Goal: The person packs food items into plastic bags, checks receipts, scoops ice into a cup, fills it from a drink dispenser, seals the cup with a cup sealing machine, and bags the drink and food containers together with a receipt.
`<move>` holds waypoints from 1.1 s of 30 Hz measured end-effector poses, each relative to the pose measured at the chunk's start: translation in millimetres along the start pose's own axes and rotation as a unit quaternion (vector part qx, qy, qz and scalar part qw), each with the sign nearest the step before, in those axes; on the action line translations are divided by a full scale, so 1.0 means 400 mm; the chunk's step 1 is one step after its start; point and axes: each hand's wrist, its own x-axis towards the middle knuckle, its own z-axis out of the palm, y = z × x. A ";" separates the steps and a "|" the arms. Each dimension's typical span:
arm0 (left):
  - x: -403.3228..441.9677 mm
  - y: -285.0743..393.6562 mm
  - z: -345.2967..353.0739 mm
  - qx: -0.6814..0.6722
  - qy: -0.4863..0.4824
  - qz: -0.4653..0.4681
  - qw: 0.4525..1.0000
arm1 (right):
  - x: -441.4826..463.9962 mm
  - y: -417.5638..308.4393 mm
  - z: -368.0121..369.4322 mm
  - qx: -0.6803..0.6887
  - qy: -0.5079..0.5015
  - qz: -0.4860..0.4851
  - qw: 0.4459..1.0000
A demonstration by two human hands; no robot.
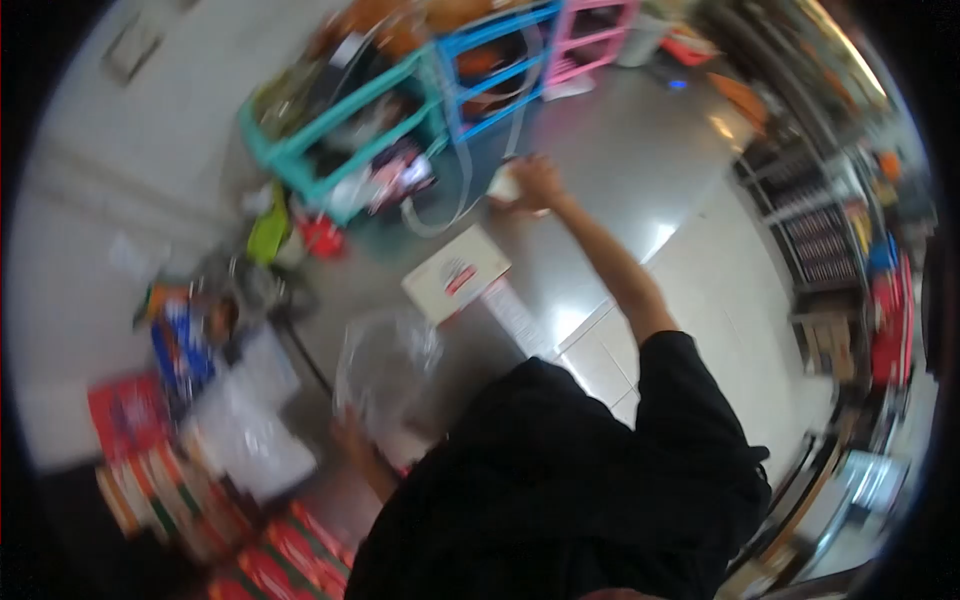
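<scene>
Out over the steel table (610,150), my right hand (535,183) is closed around a small white thing (503,184); blur hides its exact kind. My left hand (355,440) is low on the left, its fingers at the lower edge of a clear plastic bag (385,360) and seemingly pinching it. Between the hands lies a cream-coloured flat box (457,273) with a dark and red print. A white printed strip (518,318) sticks out beside the box, towards my body.
Teal (350,125), blue (500,70) and pink (590,45) plastic racks stand along the wall. A phone-like lit screen (405,172) leans by the teal rack, with a white cable (462,190) nearby. Packets and white plastic bags (250,430) crowd the left.
</scene>
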 end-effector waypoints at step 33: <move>-0.098 -0.071 -0.017 -0.109 0.026 0.012 0.994 | -0.393 -0.752 -0.034 0.276 -0.166 -0.506 0.800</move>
